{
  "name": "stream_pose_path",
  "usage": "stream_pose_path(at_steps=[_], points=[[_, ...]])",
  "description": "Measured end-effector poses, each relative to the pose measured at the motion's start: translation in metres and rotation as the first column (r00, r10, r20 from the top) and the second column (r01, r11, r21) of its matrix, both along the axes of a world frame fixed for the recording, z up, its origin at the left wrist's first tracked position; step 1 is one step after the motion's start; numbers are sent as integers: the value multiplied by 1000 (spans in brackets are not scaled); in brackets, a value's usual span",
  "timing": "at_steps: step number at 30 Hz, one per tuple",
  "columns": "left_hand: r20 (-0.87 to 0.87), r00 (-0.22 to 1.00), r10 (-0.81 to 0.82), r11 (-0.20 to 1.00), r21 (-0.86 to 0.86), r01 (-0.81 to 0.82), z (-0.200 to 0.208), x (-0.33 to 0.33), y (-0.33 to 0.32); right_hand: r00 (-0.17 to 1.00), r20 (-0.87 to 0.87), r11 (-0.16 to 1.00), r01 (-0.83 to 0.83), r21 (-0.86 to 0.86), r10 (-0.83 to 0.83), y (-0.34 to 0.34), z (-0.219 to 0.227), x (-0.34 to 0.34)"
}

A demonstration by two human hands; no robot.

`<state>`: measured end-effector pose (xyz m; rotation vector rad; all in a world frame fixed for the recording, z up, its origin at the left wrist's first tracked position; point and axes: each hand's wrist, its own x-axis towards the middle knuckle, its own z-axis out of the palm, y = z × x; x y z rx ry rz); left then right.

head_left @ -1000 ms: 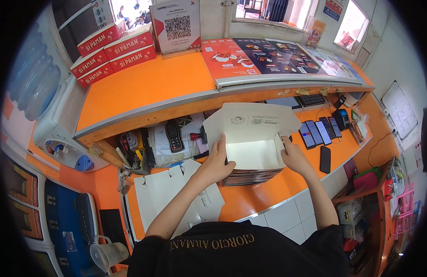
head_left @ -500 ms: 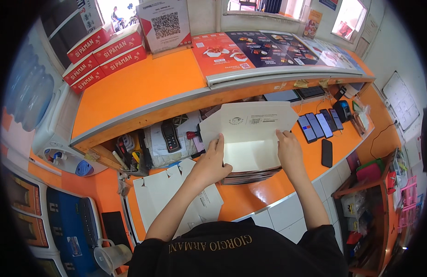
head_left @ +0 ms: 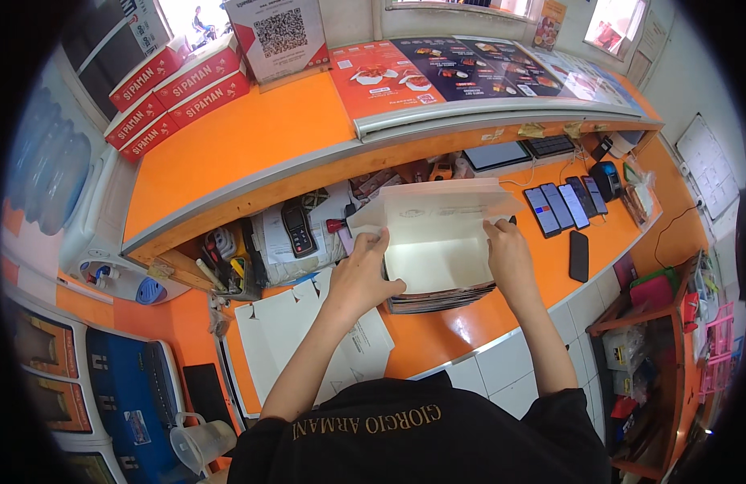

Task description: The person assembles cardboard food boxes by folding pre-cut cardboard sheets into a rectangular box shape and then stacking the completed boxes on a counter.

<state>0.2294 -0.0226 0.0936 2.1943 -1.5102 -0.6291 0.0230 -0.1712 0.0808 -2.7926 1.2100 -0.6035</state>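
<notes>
A pale cardboard box [head_left: 433, 264], partly folded up, stands between my hands on the orange counter with its inside facing me. Its far flap [head_left: 441, 203] tilts upward, with faint print on it. My left hand [head_left: 358, 274] grips the left corner, thumb toward the inside and fingers at the outer edge. At the right corner, my right hand [head_left: 508, 254] pinches the cardboard between thumb and fingers. Beneath the box lies a stack of flat cartons [head_left: 441, 303], dark at their edges. More unfolded white carton sheets [head_left: 365, 347] lie to the left, partly under my left forearm.
Several phones [head_left: 579, 256] lie on the right of the counter. A card terminal [head_left: 298, 228] and a tool holder [head_left: 240, 278] sit under the raised orange shelf [head_left: 228, 153]. Red boxes [head_left: 208, 97] are stacked above. A clear plastic jug [head_left: 202, 442] stands at lower left.
The far flap has tipped up and toward me, so its print looks foreshortened. Both hands keep their hold on the box corners. The view has shifted slightly.
</notes>
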Motion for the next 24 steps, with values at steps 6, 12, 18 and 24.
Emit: stream_pose_path(at_steps=[6, 12, 18, 24], points=[[82, 997, 4, 997, -82, 2, -13, -6, 7, 997, 60, 999, 40, -17, -39, 11, -8, -2], [107, 994, 6, 998, -62, 1, -15, -9, 10, 997, 5, 994, 71, -77, -71, 16, -13, -6], [160, 987, -1, 996, -84, 15, -22, -4, 12, 996, 23, 989, 85, -123, -82, 11, -15, -2], [-14, 1000, -6, 977, -211, 3, -24, 6, 2, 997, 54, 976, 63, -210, -53, 14, -2, 6]])
